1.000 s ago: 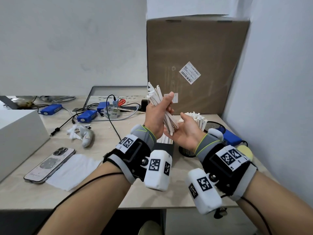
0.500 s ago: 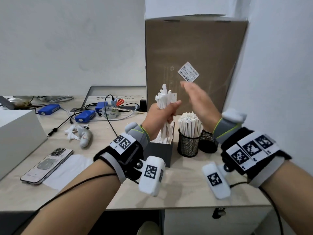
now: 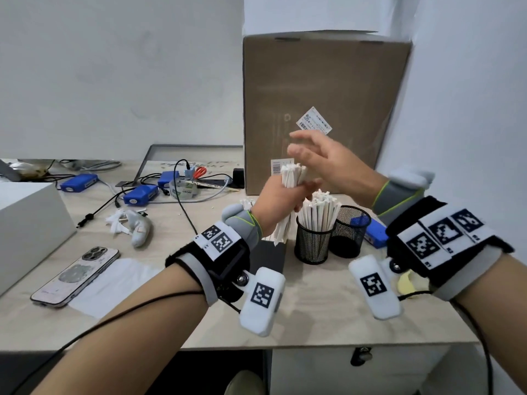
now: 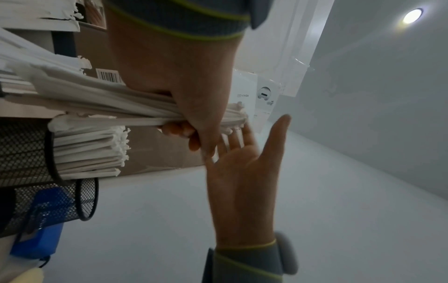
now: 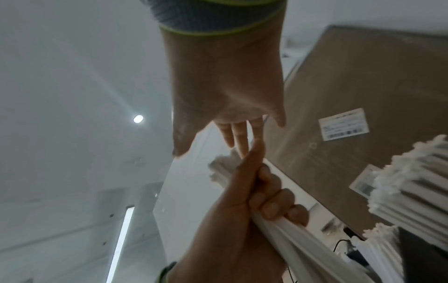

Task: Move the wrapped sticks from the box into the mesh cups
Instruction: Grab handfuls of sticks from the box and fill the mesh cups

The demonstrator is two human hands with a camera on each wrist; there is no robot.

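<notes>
White sticks in left fist

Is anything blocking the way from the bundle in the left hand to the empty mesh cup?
Yes: the full mesh cup stands between the bundle in the left hand and the empty mesh cup.

Free room and obstacles, head view. Near mesh cup packed with upright wrapped sticks; no gap for a hand among them. Far mesh cup, touching it on the right, shows an open mouth, reachable from above. Tall cardboard box walls off the rear; the wall closes the right side. Black box stands just left of the cups. The left hand with its bundle and the spread right hand fill the air above the near cup. Bare desk lies in front.
</notes>
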